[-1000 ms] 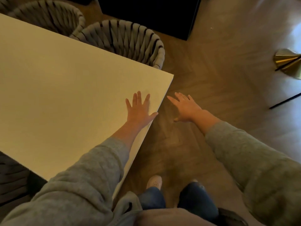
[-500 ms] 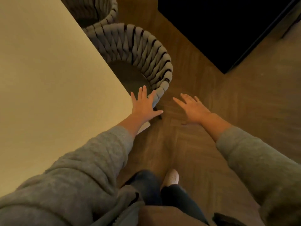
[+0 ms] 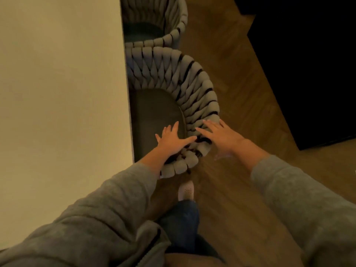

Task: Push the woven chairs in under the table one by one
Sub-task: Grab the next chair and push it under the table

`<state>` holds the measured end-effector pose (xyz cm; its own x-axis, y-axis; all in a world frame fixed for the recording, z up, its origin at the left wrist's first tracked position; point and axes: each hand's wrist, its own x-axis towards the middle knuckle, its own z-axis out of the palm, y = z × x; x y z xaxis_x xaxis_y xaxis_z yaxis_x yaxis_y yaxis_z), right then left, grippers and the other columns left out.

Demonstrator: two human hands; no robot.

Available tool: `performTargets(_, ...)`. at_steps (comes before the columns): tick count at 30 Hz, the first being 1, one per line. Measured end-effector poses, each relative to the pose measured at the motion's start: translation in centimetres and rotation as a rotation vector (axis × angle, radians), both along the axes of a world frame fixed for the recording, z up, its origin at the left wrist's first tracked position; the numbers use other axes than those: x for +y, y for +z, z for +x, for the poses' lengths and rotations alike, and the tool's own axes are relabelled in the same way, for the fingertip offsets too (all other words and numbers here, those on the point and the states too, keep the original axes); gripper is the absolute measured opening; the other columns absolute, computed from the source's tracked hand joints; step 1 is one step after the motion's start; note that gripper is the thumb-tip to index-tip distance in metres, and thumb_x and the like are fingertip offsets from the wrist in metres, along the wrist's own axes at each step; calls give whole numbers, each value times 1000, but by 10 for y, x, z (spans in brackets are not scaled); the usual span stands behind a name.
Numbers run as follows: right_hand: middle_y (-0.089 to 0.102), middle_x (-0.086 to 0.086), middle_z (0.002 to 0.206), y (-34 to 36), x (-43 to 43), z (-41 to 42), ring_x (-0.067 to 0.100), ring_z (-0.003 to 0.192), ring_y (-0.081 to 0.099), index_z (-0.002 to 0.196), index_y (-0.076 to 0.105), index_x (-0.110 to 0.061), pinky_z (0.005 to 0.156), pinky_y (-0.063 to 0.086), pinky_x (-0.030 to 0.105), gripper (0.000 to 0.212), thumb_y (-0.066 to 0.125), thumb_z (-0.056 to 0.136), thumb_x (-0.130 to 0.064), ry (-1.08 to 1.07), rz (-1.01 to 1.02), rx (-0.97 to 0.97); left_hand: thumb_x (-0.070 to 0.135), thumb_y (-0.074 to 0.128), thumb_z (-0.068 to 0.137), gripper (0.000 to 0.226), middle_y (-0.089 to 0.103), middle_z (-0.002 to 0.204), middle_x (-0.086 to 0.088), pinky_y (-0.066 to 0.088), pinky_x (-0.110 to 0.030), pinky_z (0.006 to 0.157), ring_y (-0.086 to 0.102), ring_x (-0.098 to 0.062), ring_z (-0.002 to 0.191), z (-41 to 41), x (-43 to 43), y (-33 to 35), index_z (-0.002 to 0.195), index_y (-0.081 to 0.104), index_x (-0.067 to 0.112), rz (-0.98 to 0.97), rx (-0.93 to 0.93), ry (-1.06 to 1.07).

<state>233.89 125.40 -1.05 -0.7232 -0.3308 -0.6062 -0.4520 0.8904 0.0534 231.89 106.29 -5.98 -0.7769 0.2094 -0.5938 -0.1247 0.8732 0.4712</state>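
Observation:
A grey woven chair (image 3: 194, 87) with a dark seat stands at the long edge of the cream table (image 3: 61, 105), its seat partly under the top. My left hand (image 3: 173, 140) reaches over the near end of the woven rim, fingers spread above the seat. On the outer side of the same rim, my right hand (image 3: 221, 135) lies with straight fingers. A second woven chair (image 3: 169, 20) stands farther along the table edge, touching the first.
Herringbone wood floor (image 3: 240, 199) runs to the right of the chairs. A large dark cabinet or rug (image 3: 308, 64) fills the upper right. My legs and one light shoe (image 3: 185, 190) are just behind the near chair.
I have walked round the table corner to the chair's side. Both hands moved forward from the corner and floor onto the near chair's woven rim.

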Motion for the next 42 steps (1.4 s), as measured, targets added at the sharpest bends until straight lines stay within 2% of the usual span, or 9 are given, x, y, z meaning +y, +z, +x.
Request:
performTargets(9, -15, 12, 161, -5, 43, -154, 29, 148, -16, 154, -12, -26, 118, -7, 54, 126, 79, 71, -50, 444, 306, -180, 77, 44, 81, 98, 12, 162, -5, 0, -57, 118, 4, -29, 149, -69, 21, -3, 156, 7, 26, 43, -131, 216)
performTargets(13, -10, 12, 162, -12, 48, -221, 29, 148, -15, 155, -8, -28, 118, -9, 56, 130, 83, 64, -51, 592, 424, -159, 76, 46, 81, 98, 13, 161, -7, 0, -56, 117, 4, -30, 149, -87, 31, -12, 156, 8, 26, 88, -201, 326)
performTargets(19, -1, 10, 162, -28, 35, -308, 28, 149, -10, 156, 6, -25, 118, -5, 58, 98, 70, 83, -38, 815, 439, -133, 78, 50, 78, 98, 19, 160, -5, 12, -52, 119, 17, -28, 147, -109, 57, -34, 154, 15, 28, 215, -348, 629)
performTargets(24, 15, 7, 161, -38, 24, -368, 28, 150, 0, 152, 24, -29, 119, -5, 56, 77, 65, 87, -35, 1147, 450, -68, 68, 60, 79, 93, 29, 157, -3, 27, -34, 114, 32, -23, 141, -123, 91, -39, 152, 28, 19, 432, -393, 1076)
performTargets(27, 29, 5, 156, -48, 21, -393, 27, 149, 8, 148, 33, -30, 119, -5, 55, 62, 58, 92, -25, 1344, 416, -55, 73, 63, 72, 102, 29, 156, 0, 26, -34, 115, 33, -21, 141, -124, 117, -36, 152, 29, 19, 457, -407, 1115)
performTargets(30, 38, 2, 152, -55, 15, -405, 28, 148, 14, 146, 38, -30, 119, -3, 54, 54, 52, 95, -20, 1487, 382, -24, 84, 67, 53, 123, 31, 155, 3, 29, -36, 116, 36, -20, 139, -118, 146, -34, 152, 27, 24, 368, -467, 1000)
performTargets(33, 47, 6, 145, -67, 14, -407, 31, 143, 26, 143, 44, -27, 120, 4, 51, 46, 45, 98, -16, 1550, 354, 12, 79, 70, 55, 123, 28, 156, -1, 32, -42, 114, 35, -25, 139, -103, 171, -38, 154, 19, 27, 187, -548, 827)
performTargets(37, 56, 3, 134, -74, 14, -408, 23, 127, 49, 136, 52, -25, 118, 16, 47, 41, 42, 98, -15, 1561, 311, 11, 47, 65, 80, 77, 52, 137, -3, 47, -38, 96, 54, -23, 118, -93, 192, -41, 148, 30, 32, -69, -403, 814)
performTargets(42, 55, -1, 134, -74, 20, -405, 19, 126, 50, 137, 50, -31, 117, 23, 44, 42, 47, 97, -21, 1555, 271, 41, 30, 52, 91, 42, 62, 119, -3, 46, -37, 90, 59, -23, 106, -102, 215, -34, 133, 50, 27, -308, -312, 801)
